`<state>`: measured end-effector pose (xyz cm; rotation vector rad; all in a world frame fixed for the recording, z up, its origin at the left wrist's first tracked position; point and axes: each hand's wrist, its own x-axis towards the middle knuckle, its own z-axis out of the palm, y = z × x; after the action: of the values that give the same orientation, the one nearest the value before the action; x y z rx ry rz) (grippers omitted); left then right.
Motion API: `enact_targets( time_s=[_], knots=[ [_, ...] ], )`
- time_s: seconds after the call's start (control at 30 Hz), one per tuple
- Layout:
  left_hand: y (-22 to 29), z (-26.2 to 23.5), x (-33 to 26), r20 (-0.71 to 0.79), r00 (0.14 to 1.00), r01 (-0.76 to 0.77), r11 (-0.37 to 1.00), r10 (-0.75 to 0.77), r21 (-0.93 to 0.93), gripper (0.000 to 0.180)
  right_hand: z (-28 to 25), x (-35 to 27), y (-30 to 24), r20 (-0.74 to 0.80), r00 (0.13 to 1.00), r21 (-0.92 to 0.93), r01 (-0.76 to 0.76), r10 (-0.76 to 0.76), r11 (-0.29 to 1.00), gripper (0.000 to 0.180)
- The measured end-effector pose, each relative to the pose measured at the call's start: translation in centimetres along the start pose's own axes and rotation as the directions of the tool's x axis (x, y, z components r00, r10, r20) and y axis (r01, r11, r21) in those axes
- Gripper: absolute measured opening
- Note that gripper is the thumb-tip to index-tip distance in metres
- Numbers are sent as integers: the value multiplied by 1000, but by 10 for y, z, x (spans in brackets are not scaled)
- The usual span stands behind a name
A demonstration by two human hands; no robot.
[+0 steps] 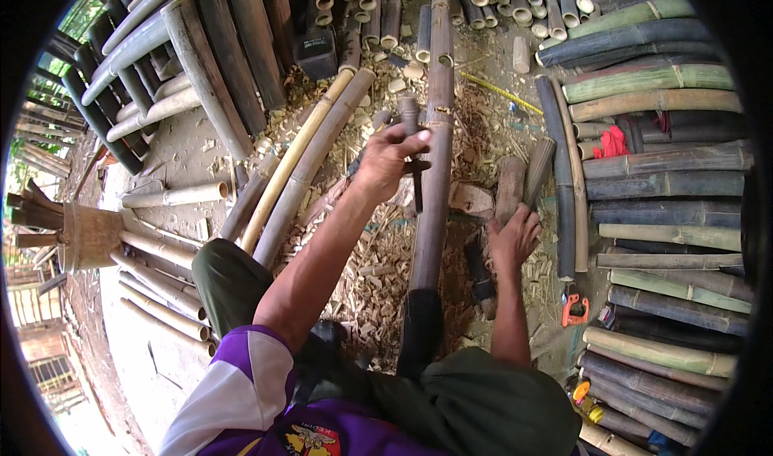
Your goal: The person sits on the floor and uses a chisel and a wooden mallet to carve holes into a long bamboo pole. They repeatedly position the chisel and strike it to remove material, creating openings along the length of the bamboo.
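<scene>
While left hand (pixel 386 156) grips a chisel (pixel 411 134) (dark-handled), right hand (pixel 512 238) rests on shavings (pixel 378 271).

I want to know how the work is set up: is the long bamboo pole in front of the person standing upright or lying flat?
Lying flat: the bamboo pole stretches along the chip-strewn ground away from the person.
</scene>
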<state>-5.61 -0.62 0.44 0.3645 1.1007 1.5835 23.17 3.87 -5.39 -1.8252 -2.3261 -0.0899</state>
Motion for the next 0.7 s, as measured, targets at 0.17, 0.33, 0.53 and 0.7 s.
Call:
enact_targets(
  time_s=[0.17, 0.33, 0.53, 0.7],
  knots=[
    [-13, 51, 5, 299, 945, -189, 968, 133, 168, 15, 44, 27, 46, 460, 863, 93, -279, 207, 956, 87],
    [-8, 63, 0, 304, 937, -224, 963, 170, 152, 15, 18, 33, 51, 727, 674, 632, -732, 131, 256, 64],
    [-20, 48, 3, 318, 944, -168, 957, 87, 237, 18, -34, -35, 46, 683, 728, 709, -679, -54, -191, 44],
    [-17, 54, -1, 281, 952, -210, 922, 117, 326, 27, -63, -74, 27, 720, 693, 693, -721, -45, -25, 43]
  ],
)
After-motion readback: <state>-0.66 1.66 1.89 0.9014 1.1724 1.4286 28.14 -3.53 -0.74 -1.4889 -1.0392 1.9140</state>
